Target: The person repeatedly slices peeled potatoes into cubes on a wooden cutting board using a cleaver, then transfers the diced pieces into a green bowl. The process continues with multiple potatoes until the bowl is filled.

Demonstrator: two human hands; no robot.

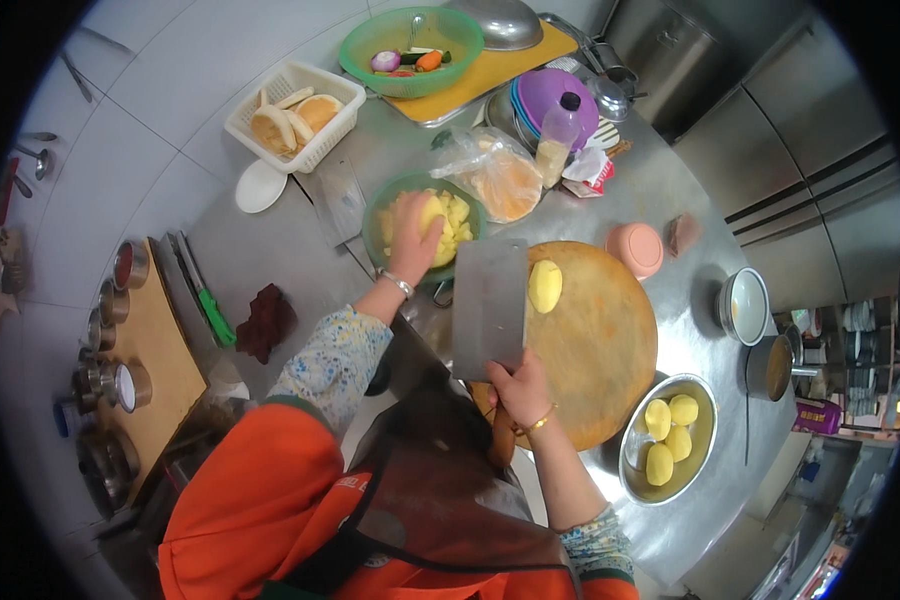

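My right hand (521, 390) grips a broad steel cleaver (490, 311), its blade held flat over the left edge of a round wooden chopping board (600, 337). One peeled potato (545, 286) lies on the board beside the blade. Reaching into a green plastic bowl (373, 247), my left hand (414, 236) is curled around yellow potato pieces; its fingertips are partly hidden. Cut potato chunks (457, 217) fill this bowl. To the right of the board, a metal basin (634, 487) holds several whole peeled potatoes (658, 465).
A clear plastic bag (495, 172) and a bottle (559, 142) stand beyond the board. Near its right edge sits a pink bowl (635, 250). A white basket (337, 124) and a green colander (450, 79) of vegetables are farther back. A green-handled knife (214, 307) lies left.
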